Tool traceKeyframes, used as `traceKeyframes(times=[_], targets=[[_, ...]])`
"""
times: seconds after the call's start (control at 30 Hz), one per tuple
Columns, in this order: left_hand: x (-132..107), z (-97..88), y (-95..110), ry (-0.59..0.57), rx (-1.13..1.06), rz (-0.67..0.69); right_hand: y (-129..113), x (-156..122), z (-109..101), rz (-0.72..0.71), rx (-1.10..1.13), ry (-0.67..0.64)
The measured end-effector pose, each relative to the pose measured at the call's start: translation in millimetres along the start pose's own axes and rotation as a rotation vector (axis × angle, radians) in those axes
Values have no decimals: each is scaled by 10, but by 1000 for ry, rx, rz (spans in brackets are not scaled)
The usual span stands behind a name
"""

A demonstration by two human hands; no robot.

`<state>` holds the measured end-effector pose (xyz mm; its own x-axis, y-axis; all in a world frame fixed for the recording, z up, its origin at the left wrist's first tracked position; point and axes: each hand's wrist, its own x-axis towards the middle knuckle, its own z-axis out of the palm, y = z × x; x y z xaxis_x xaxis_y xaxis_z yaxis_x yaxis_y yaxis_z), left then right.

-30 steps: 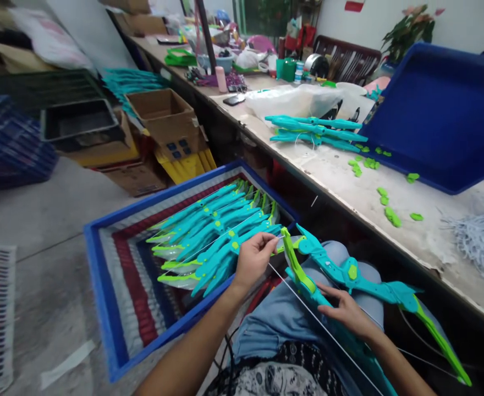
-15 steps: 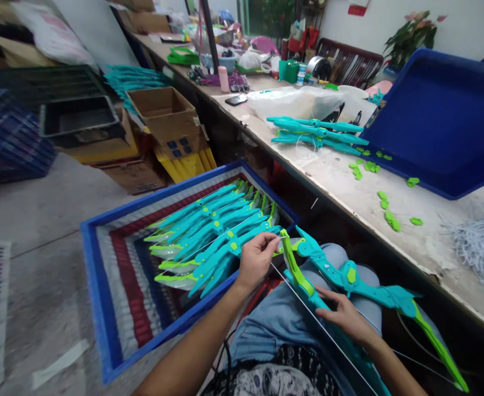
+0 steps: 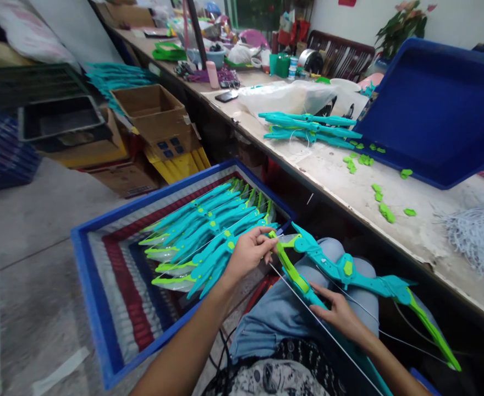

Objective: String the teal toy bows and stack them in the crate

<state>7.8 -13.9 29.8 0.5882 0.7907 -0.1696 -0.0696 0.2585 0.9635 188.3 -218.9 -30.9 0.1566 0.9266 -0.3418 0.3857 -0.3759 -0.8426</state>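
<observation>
While it lies across the lap, bow (image 3: 295, 278): stringing step, I judge.
Left hand (image 3: 248, 253): fingers pinch string (image 3: 308, 309) at bow's tip.
Right hand (image 3: 341, 316): fingers grip bow's limb.
Next: calls for a taut string.

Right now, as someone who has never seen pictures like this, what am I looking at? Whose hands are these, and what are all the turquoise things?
There is no machine here. A person wears a camera on the head, so this one view looks forward and down at their own two hands. The left hand pinches the green tip of a toy bow lying over the lap, right where its white string ends. The right hand holds the same bow lower down. A second bow rests across the knee. Beside the left hand, a blue crate holds a stack of bows. On the workbench lie more bows, small green parts and a tilted blue tray.
</observation>
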Motion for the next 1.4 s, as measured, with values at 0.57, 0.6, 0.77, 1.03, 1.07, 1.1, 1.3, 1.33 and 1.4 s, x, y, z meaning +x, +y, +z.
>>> traceKeyframes(times=[0.57,0.6,0.77,1.03,1.07,1.1,1.3,1.33,1.4], targets=[[-172,-89,60,2,126,-43,-1199,1078,136,-568,152,257],[-166,-100,69,10,190,-50,-1199,1078,156,-580,159,261],[-84,-83,34,182,687,206,-1133,1291,-75,-517,218,418],[36,127,64,-59,569,249,-1296,1214,-594,-376,89,1078],[94,139,105,-82,486,154,-1335,1143,-461,-513,-34,992],[153,147,153,-85,388,46,-1360,1077,-298,-669,-169,871],[262,84,494,13,322,-77,-1257,906,394,-966,-331,713],[228,68,545,36,388,-5,-1249,915,414,-931,-254,724],[147,55,613,96,435,75,-1272,947,422,-882,-71,723]])
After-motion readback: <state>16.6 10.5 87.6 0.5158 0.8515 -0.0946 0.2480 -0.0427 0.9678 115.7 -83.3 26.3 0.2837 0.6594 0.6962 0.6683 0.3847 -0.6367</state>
